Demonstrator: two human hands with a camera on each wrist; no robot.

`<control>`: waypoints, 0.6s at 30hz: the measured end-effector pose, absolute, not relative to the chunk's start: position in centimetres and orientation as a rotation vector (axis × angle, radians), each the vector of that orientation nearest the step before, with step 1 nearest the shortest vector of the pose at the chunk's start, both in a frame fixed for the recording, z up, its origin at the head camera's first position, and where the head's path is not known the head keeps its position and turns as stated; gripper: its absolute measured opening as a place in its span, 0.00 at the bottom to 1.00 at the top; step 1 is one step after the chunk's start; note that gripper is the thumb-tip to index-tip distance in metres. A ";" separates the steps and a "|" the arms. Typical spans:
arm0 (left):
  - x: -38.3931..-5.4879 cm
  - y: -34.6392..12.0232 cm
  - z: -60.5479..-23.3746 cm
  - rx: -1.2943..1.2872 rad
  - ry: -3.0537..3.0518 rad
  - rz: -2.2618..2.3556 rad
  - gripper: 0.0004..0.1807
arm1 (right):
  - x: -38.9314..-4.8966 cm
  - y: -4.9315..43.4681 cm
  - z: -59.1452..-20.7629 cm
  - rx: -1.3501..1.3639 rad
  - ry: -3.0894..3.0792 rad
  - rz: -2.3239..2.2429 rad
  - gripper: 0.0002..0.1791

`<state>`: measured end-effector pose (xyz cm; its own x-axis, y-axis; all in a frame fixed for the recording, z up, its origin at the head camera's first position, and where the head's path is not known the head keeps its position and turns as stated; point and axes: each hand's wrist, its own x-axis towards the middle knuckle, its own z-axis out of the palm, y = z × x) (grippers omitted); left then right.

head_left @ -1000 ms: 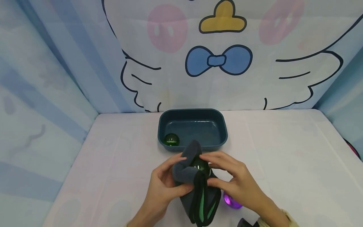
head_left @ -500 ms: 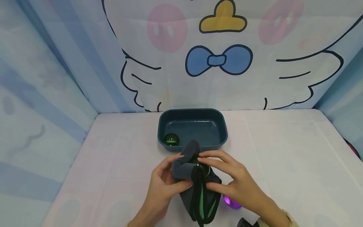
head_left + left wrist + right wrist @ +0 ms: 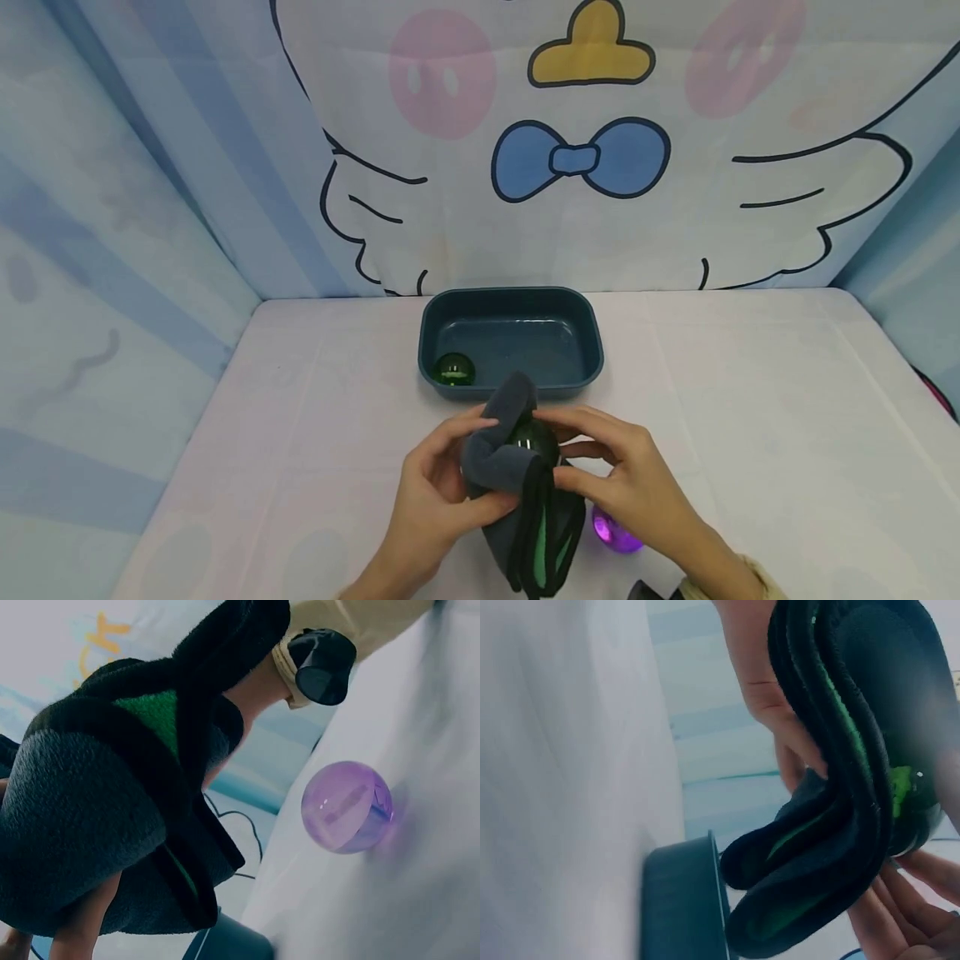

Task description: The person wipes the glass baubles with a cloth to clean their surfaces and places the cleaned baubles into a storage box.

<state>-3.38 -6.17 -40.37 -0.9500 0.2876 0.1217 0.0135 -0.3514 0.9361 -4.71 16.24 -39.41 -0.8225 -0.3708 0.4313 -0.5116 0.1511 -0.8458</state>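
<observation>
A thick grey-blue cloth (image 3: 498,467) with black edging and a green side is folded around a dark green glass ball (image 3: 534,437), whose top shows out of the fold. My left hand (image 3: 438,492) grips the cloth from the left, thumb in front and fingers behind. On the other side, my right hand (image 3: 622,458) holds the ball between fingertips at its far side and the thumb near the black edge. The right wrist view shows the ball (image 3: 913,814) low in the cloth, fingers (image 3: 907,900) right at it. The cloth hides most of the ball.
Behind the hands stands a dark teal tray (image 3: 536,350) with another green glass ball (image 3: 453,369) in its near left corner. A clear purple ball (image 3: 615,533) lies on the white tabletop (image 3: 765,433), partly behind the right hand. A black wrist device (image 3: 324,667) sits at the right sleeve.
The right fingers have lifted off the ball's top and moved right, so more of the ball shows than half a second ago. Cloth and both hands have shifted slightly right.
</observation>
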 end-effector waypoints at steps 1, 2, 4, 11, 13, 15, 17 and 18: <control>-3.4 -6.2 -40.4 0.397 1.681 2.426 0.34 | -4.7 16.2 -39.4 0.879 -2.292 1.763 0.29; -3.4 -6.2 -40.3 0.387 1.678 2.432 0.34 | -4.7 16.2 -39.5 0.874 -2.298 1.763 0.29; -3.4 -6.2 -40.4 0.359 1.663 2.444 0.35 | -4.7 16.1 -39.4 0.864 -2.319 1.764 0.29; -3.5 -6.1 -40.5 0.294 1.628 2.444 0.36 | -4.8 16.6 -39.2 0.894 -2.411 1.741 0.32; -3.5 -6.1 -40.5 0.265 1.615 2.439 0.36 | -4.8 16.7 -39.1 0.917 -2.419 1.742 0.34; -3.5 -6.1 -40.4 0.235 1.613 2.435 0.37 | -4.9 16.7 -39.1 0.930 -2.425 1.716 0.37; -3.5 -6.1 -40.3 0.212 1.615 2.433 0.37 | -4.8 16.7 -39.1 0.954 -2.410 1.665 0.38; -3.5 -6.1 -40.3 0.208 1.618 2.432 0.37 | -4.8 16.6 -39.1 0.975 -2.390 1.624 0.38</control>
